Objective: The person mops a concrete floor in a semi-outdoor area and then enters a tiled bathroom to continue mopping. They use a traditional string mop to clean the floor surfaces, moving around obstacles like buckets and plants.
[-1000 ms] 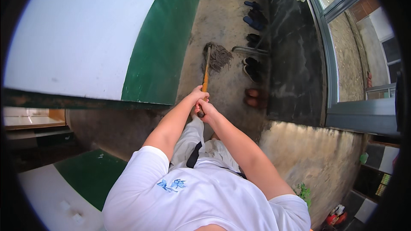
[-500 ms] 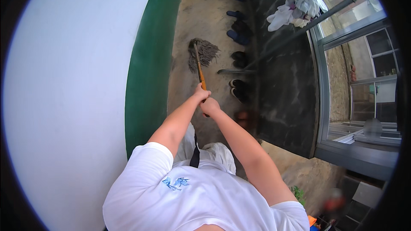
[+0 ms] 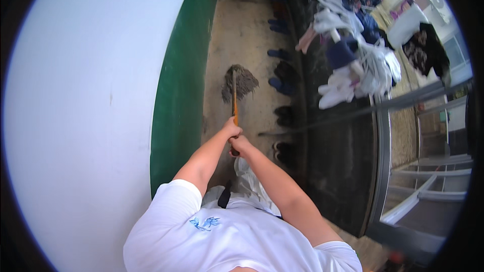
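Both my hands grip the wooden handle (image 3: pixel 235 110) of a string mop. My left hand (image 3: pixel 232 128) is wrapped round it farther along, while my right hand (image 3: pixel 241 146) closes on its near end, just behind the left. Ahead of them the grey-brown mop head (image 3: pixel 244 83) lies spread on the concrete floor (image 3: pixel 242 25). Its strands fan out to the right of the handle. Blue slippers (image 3: pixel 282 85) rest a short way to the right of the mop head.
A white wall with a green lower band (image 3: pixel 174 95) runs along the left. More footwear, including black shoes (image 3: pixel 285 116), lines the dark wall (image 3: pixel 333 161) on the right. Laundry (image 3: pixel 353 60) hangs at the upper right, near a metal-framed window (image 3: pixel 385 166).
The mop head has gone forward along the floor, from beside the black shoes to beside the blue slippers. The view has shifted forward, showing more laundry. Both hands keep their grip.
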Available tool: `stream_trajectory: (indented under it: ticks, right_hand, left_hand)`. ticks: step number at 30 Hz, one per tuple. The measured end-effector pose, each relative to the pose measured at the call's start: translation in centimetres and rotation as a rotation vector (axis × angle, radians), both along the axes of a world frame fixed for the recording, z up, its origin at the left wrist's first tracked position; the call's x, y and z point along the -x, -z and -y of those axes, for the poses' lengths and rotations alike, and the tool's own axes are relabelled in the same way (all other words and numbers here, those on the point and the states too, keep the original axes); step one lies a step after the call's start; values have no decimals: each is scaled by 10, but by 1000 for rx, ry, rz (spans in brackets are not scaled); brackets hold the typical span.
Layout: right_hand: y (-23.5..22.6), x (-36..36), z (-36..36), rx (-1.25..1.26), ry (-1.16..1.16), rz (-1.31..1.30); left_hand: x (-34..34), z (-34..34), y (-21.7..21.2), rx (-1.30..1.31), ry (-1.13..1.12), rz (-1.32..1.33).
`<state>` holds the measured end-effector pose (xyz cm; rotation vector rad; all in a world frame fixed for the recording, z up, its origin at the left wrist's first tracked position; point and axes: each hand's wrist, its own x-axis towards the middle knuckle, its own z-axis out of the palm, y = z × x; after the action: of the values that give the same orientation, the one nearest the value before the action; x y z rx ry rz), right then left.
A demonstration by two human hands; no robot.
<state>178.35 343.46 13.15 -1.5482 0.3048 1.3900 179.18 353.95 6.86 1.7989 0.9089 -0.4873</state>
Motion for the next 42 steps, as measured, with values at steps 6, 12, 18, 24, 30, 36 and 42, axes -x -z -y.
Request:
stream_trajectory:
  ticks: [6,12,18,24,30,36,42]
  right_hand:
    - [-39,-113,-72,-46,19,-207]
    - [-38,-215,-131,-40,-11,-134]
    - [-17,-326,-202,22,-43,-47]
    - [-41,-437,-294,91,-104,-5]
    - [-36,-537,-359,104,-40,-1]
    - [-16,-656,-392,99,-148,67]
    - [-14,-797,-438,143,-281,74]
  left_hand:
    - [-110,-70,-41,55,0,-26]
    - [-208,-121,-47,-111,50,-4]
    - [-327,-199,-7,-4,49,-26]
    - [-436,-287,12,15,2,-18]
    - [-539,-347,-33,-23,90,-97]
    - [-657,-385,3,-11,4,-92]
    - [-784,-428,25,182,-166,-17]
